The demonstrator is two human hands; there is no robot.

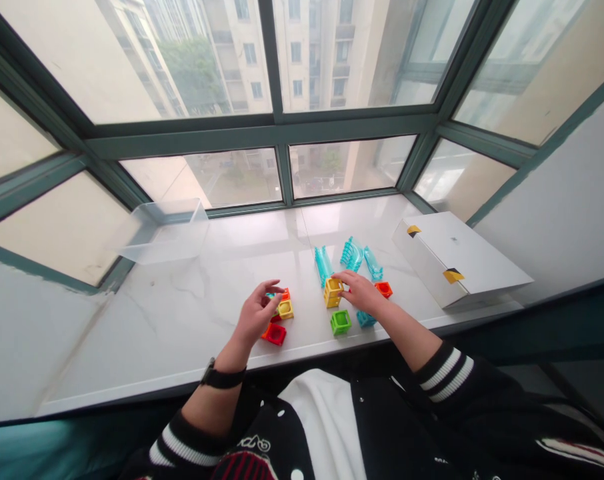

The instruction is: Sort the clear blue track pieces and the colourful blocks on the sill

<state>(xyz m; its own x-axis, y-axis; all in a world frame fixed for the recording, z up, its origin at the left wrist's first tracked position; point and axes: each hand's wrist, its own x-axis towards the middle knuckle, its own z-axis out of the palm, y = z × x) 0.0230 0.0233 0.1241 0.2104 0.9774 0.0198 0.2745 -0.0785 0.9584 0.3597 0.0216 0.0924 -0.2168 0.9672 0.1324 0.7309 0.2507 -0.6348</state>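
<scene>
Head view, near to far. Nearest are the person's dark jacket with striped cuffs and a black wristwatch [222,378] on the left wrist.

The left hand [259,312] is raised over the marble sill [182,313], palm turned inward and fingers [275,285] bent, with a gap between thumb and forefinger. It curves round the near side of a small cluster of blocks: a red block [275,333] closest to the sill's edge, a small yellow block [286,309] behind it and an orange block [285,293] at the back. Whether the fingers grip any of these cannot be told.

The right hand [363,293] lies palm down, fingers stretched leftward and close together, their tips on the yellow cube [332,293], which stands upright near the middle of the sill. The thumb is hidden, so a grip cannot be confirmed. A green cube [341,322] stands just in front of the yellow cube. A teal block [366,319] lies under the wrist, and a red-orange cube [383,289] is just to the right of the hand.

Beyond the hands lie three translucent teal track pieces [352,253], side by side. A white carton [457,257] with yellow tabs is at far right. A clear plastic tub [165,230] sits at far left, against the window frame [282,127].
</scene>
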